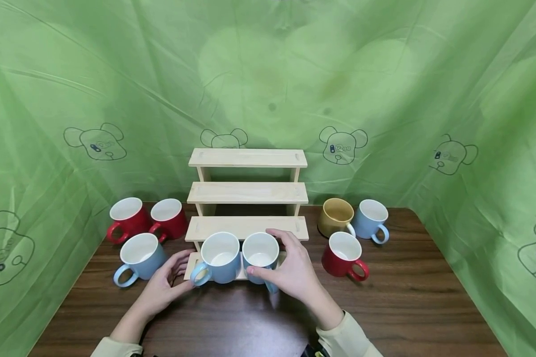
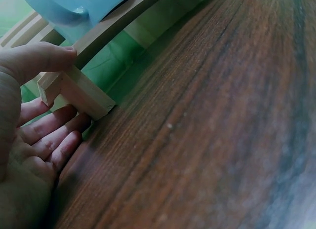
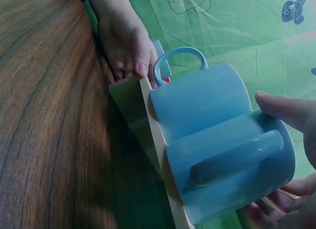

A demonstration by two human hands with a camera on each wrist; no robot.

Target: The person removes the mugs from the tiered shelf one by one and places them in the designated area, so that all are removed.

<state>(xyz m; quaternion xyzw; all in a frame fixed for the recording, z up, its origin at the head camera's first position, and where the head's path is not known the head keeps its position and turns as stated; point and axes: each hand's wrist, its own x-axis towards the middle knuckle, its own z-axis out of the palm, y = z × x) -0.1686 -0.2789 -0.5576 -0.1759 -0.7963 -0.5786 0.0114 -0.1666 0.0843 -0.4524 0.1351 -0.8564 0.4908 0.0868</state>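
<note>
Two light blue mugs stand side by side on the lowest step of a pale wooden stepped rack [image 1: 250, 226]. My right hand [image 1: 298, 270] grips the right blue mug [image 1: 260, 250], thumb on its near side and fingers round its far right. The left blue mug [image 1: 227, 267] sits right beside it, its handle pointing front left. At the left end of the lowest step, my left hand [image 1: 160, 286] holds the board between thumb and fingers. In the left wrist view the thumb [image 2: 52, 57] lies along the board's end, with the other fingers beneath and behind.
Left of the rack are two red mugs [image 1: 171, 220] and a blue mug [image 1: 147, 258] close to my left hand. On the right stand a mustard mug [image 1: 328, 223], another blue mug [image 1: 365, 223] and a red mug [image 1: 337, 260]. Green cloth [image 1: 268, 99] surrounds the dark wooden table [image 1: 406, 297].
</note>
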